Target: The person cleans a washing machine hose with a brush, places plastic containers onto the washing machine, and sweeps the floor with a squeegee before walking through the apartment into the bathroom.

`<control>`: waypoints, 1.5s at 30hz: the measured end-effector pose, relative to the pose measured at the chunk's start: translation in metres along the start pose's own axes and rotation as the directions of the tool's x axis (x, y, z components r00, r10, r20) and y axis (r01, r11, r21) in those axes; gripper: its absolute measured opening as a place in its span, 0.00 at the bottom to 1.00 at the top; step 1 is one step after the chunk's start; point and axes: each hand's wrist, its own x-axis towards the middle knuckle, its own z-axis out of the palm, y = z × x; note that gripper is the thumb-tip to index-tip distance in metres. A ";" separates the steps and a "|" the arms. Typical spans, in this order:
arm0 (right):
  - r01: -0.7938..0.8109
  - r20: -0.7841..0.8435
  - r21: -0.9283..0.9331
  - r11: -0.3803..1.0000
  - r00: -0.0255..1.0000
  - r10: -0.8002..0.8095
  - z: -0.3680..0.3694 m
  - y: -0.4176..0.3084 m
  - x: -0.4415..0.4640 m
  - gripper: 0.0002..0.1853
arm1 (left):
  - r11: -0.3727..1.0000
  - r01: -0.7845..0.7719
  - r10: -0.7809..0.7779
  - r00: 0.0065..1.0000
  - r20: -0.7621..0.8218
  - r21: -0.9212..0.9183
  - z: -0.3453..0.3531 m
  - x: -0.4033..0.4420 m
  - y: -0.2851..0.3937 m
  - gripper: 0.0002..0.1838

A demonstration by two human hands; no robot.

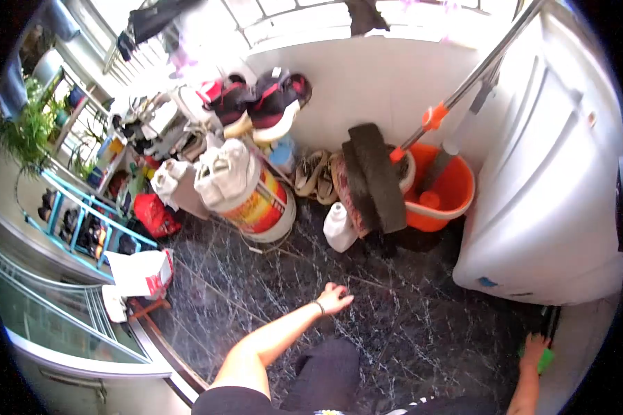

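My left hand (pixel 333 298) is held out above the dark marbled floor, its fingers loosely curved with a gap at the thumb and nothing visible in them. A dark band circles that wrist. At the lower right, my right hand (pixel 533 350) grips a small bright green object (pixel 546 360), partly hidden by the fingers, whose kind I cannot make out. Dark narrow bars (pixel 551 322) show just above it, beneath the large white appliance (pixel 533 207). A white plastic bottle (pixel 338 228) stands on the floor beyond my left hand.
An orange mop bucket (pixel 441 220) with a mop pole (pixel 457 97) stands by the wall, beside a dark folded mat (pixel 376 181). Shoes (pixel 223 169) top a round paint bucket (pixel 262 207). At left are a blue rack (pixel 83 218), a red bag (pixel 155 214) and a white bag (pixel 140 273).
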 end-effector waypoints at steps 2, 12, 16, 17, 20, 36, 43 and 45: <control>-0.053 -0.162 0.419 0.907 0.978 0.132 0.064 0.105 0.040 0.43 | 0.945 0.085 -0.110 0.992 0.064 0.315 -0.015 -0.037 0.023 0.31; -0.194 0.032 0.926 0.323 0.895 0.445 0.069 0.230 -0.011 0.42 | 0.928 0.089 -0.207 0.931 0.301 0.361 -0.092 -0.183 0.069 0.23; -0.295 -0.071 0.707 0.643 0.875 0.479 -0.098 0.168 -0.152 0.47 | 0.942 0.111 -0.209 0.932 0.295 0.317 -0.161 -0.240 0.126 0.23; -0.121 -0.220 0.724 0.679 0.892 0.394 -0.143 0.146 -0.190 0.46 | 0.971 0.151 -0.205 0.927 0.314 0.188 -0.174 -0.249 0.144 0.22; 0.158 -0.218 0.703 0.694 0.976 -0.001 -0.322 0.091 -0.314 0.46 | 0.994 0.076 -0.045 0.942 0.333 -0.080 -0.183 -0.263 0.166 0.21; 0.929 -0.867 -0.055 0.366 0.137 -0.479 -0.473 0.061 -0.520 0.19 | 0.180 0.451 0.571 0.676 0.466 -0.874 -0.317 -0.419 0.443 0.30; 0.950 -0.840 0.051 0.308 0.207 -0.502 -0.454 0.096 -0.496 0.12 | 0.298 0.378 0.333 0.820 0.466 -0.877 -0.281 -0.422 0.449 0.29; 0.947 -0.834 0.086 0.310 0.239 -0.498 -0.443 0.108 -0.490 0.12 | 0.401 0.289 0.317 0.846 0.428 -0.869 -0.270 -0.423 0.461 0.30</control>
